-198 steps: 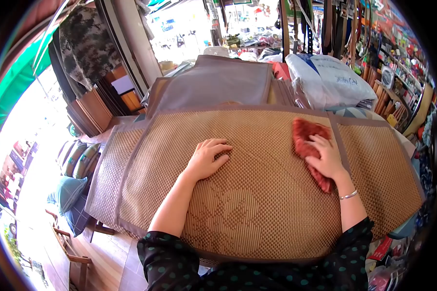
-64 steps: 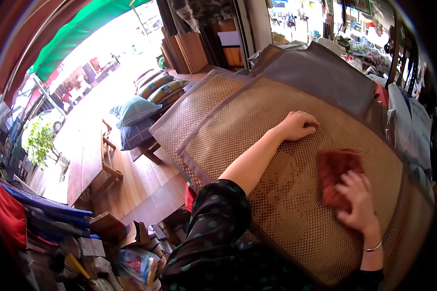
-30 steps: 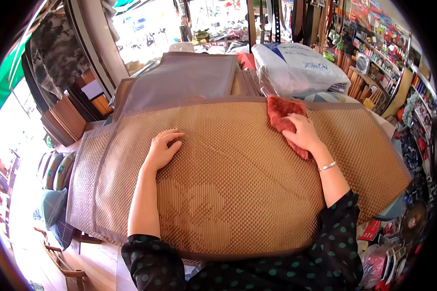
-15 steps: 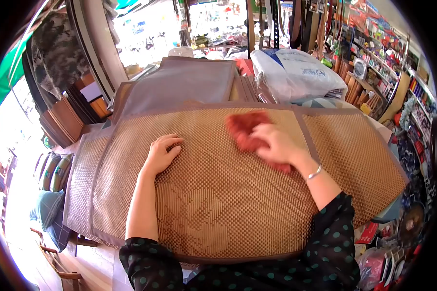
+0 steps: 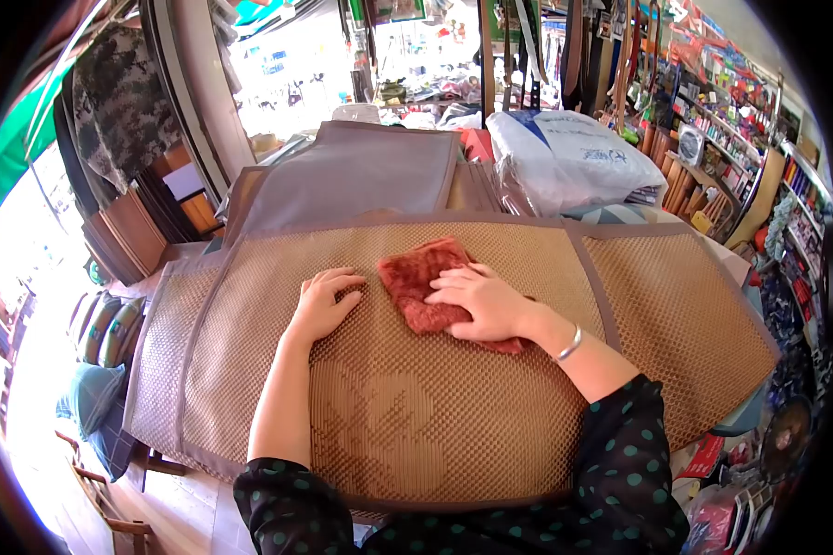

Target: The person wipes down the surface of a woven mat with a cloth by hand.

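right hand [image 5: 479, 302] partly spread atop a red cloth [image 5: 421, 277], left hand [image 5: 324, 303] half open, empty, on the woven mat [image 5: 509, 416]

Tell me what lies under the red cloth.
The tan woven mat shows around the red cloth, so it presumably continues beneath. The patch directly under the cloth and the right hand is covered and cannot be seen.

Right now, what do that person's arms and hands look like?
The left sleeve and right sleeve are black with green polka dots and leave the forearms bare. A silvery bangle circles the right wrist. The left hand and right hand wear no gloves.
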A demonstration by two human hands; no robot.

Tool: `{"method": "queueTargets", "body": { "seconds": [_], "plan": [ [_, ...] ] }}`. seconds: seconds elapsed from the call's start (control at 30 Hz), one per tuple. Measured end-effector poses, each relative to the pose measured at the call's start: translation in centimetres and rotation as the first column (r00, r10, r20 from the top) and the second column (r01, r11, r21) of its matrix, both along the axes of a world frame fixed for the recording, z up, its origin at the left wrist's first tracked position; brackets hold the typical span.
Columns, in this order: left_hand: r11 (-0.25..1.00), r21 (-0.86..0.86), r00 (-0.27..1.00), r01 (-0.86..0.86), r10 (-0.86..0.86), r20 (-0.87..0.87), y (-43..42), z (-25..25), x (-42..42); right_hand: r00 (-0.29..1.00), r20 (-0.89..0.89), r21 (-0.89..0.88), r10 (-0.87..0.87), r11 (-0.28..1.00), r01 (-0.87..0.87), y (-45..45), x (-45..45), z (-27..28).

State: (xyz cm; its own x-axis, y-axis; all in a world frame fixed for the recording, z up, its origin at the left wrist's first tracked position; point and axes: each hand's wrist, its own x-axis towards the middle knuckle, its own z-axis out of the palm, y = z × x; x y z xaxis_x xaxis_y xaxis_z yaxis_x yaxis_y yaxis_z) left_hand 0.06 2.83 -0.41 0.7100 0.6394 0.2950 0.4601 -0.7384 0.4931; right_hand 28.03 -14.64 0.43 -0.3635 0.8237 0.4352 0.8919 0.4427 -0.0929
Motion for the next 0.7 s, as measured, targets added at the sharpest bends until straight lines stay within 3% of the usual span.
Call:
{"method": "queueTargets", "body": {
  "seconds": [0.03, 0.1, 0.17, 0.23, 0.3, 0.33, 0.4, 0.43, 0.5, 0.6, 0.63, 0.7],
  "plan": [
    [1.0, 0.012, 1.0, 0.009, -0.01, 0.021, 0.1, 0.0, 0.2, 1.0, 0.017, -0.05, 0.024, 0.998, -0.023, 0.4, 0.1, 0.3],
    [1.0, 0.02, 0.999, 0.023, -0.023, 0.024, 0.1, 0.0, 0.3, 0.992, -0.085, -0.195, -0.091, 0.978, 0.073, 3.8, 2.8, 2.1],
    [0.999, 0.028, 0.999, 0.025, -0.026, 0.042, -0.2, -0.1, 0.4, 0.908, -0.171, -0.286, -0.383, 0.901, 0.326, 5.0, 6.1, 2.9],
    [0.999, 0.013, 0.997, 0.039, -0.039, 0.059, -0.3, -0.1, -0.1, 0.653, -0.116, -0.42, -0.748, 0.633, 0.65, 4.7, 11.6, 2.6],
    [0.998, 0.002, 0.995, 0.056, -0.056, 0.08, 0.5, -0.4, -0.2, 0.596, -0.08, -0.268, -0.799, 0.593, 0.759, 4.7, 13.8, 0.6],
    [0.999, 0.002, 0.996, 0.037, -0.037, 0.075, 0.2, -0.5, -0.2, 0.607, -0.065, -0.26, -0.792, 0.601, 0.756, 4.6, 14.0, 0.1],
    [1.0, 0.005, 0.998, 0.026, -0.027, 0.06, 0.0, -0.3, 0.0, 0.635, -0.1, -0.025, -0.766, 0.64, 0.768, 3.5, 14.0, -1.8],
    [1.0, 0.0, 0.998, 0.021, -0.021, 0.053, -0.1, -0.2, 0.0, 0.731, -0.097, -0.222, -0.676, 0.73, 0.646, 1.9, 11.4, 0.4],
    [1.0, -0.002, 0.999, 0.02, -0.02, 0.043, -0.2, 0.1, 0.0, 0.814, -0.162, -0.204, -0.557, 0.826, 0.525, 0.8, 9.9, 0.4],
    [1.0, -0.008, 0.999, 0.029, -0.029, 0.015, -0.3, 0.3, 0.2, 0.977, -0.046, -0.114, -0.209, 0.973, 0.203, -3.1, 3.4, 0.6],
    [1.0, -0.002, 0.999, 0.031, -0.031, 0.014, -0.2, 0.2, 0.3, 0.997, 0.036, -0.084, -0.067, 0.994, 0.07, -4.9, 0.8, 0.8],
    [1.0, 0.006, 0.999, 0.028, -0.028, 0.018, -0.2, 0.1, 0.2, 0.999, 0.02, -0.152, 0.028, 0.988, -0.025, -6.0, -0.8, 1.3]
  ]
}}
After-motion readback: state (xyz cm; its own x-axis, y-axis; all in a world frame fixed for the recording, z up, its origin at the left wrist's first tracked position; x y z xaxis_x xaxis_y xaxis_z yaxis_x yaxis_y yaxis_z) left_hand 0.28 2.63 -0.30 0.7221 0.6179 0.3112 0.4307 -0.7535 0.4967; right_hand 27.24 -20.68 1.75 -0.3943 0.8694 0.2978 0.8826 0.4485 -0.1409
